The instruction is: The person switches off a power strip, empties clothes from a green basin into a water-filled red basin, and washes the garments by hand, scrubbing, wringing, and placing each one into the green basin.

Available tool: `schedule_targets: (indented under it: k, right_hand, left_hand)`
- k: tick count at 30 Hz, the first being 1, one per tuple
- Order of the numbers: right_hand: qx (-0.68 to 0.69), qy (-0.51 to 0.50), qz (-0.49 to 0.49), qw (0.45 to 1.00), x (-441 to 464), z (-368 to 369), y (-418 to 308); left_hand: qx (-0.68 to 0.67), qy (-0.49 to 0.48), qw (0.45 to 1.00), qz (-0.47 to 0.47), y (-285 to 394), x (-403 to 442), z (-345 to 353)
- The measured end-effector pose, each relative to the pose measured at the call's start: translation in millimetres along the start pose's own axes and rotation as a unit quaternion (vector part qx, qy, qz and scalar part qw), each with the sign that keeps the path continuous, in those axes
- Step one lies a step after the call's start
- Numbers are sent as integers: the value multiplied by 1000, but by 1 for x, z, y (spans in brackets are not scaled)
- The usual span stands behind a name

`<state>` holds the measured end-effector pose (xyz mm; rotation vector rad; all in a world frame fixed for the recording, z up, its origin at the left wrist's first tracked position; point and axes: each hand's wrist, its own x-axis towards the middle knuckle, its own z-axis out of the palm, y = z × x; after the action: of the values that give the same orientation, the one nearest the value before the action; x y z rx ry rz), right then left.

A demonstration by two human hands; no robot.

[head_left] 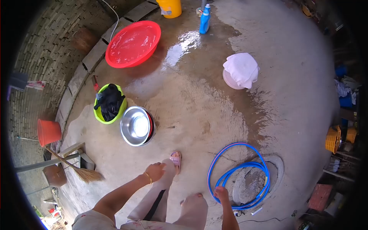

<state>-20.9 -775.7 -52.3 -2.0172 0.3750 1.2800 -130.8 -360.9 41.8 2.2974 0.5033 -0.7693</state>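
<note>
My left hand (155, 171), with a gold bracelet at its wrist, is over my left leg near the knee. Its fingers are loosely extended and nothing shows in them. My right hand (221, 194) is held low on the right with curled fingers and no object visible in it. Behind it in the view, a coiled blue hose (264, 180) lies on the ground. Ahead of my left foot stands a shiny metal basin (126, 132), beside a lime-green basin (97, 112) filled with dark cloth (111, 101).
On wet concrete lie a large red basin (132, 44), a yellow bucket (169, 8), a blue bottle (204, 20) and a pink container (230, 80) under pale cloth (242, 69). A broom (86, 173) and orange bucket (49, 132) stand left by a brick wall (36, 96). Clutter lines the right edge.
</note>
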Motion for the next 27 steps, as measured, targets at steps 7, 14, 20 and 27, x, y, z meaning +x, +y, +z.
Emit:
schedule_targets:
  k: [7, 14, 20, 27]
  right_hand:
    - [0, 2, -88, 996, 89, -40, -157]
    - [-184, 92, -68, 976, 259, -157, -288]
    - [-235, 188, -152, 941, 445, -230, -460]
    - [-142, 172, -230, 947, 681, -330, -567]
  left_hand:
    - [-78, 20, 994, -68, -51, -3, -21]
    - [-121, -37, 983, -131, -39, 52, -72]
    - [-153, 102, 949, -255, -44, 126, -117]
    - [-192, 9, 878, -439, 14, 163, -154]
